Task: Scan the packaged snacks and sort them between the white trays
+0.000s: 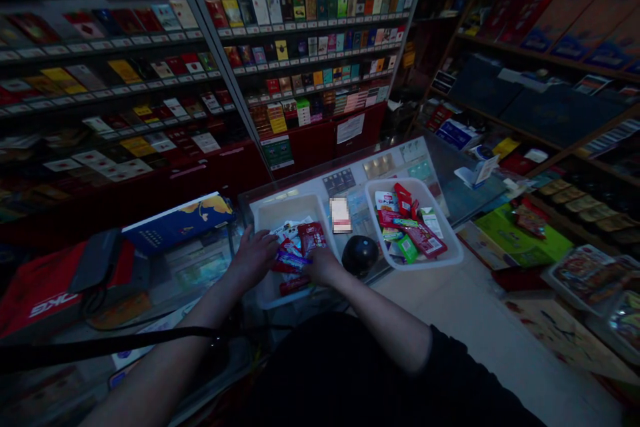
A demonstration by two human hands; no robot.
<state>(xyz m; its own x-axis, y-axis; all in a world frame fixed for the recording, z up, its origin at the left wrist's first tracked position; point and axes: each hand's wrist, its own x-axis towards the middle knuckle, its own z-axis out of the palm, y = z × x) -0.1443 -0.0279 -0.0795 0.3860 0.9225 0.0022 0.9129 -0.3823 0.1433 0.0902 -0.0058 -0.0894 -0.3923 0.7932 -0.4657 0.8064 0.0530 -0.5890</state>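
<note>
A white plastic bin on the glass counter holds red, white and blue-purple wrapped packets. My left hand reaches over its left rim, fingers stretched out near the packets. Inside the bin's right side, my right hand has its fingers closed at the end of a blue-purple packet; its fingertips are partly hidden. A red packet lies just above that hand. To the right stands a second white bin filled with red, green and white packets.
A round black object and a small pale box sit between the bins. Left are a blue box and a red box. Shelves of small packs line the back; a black strap crosses my left forearm.
</note>
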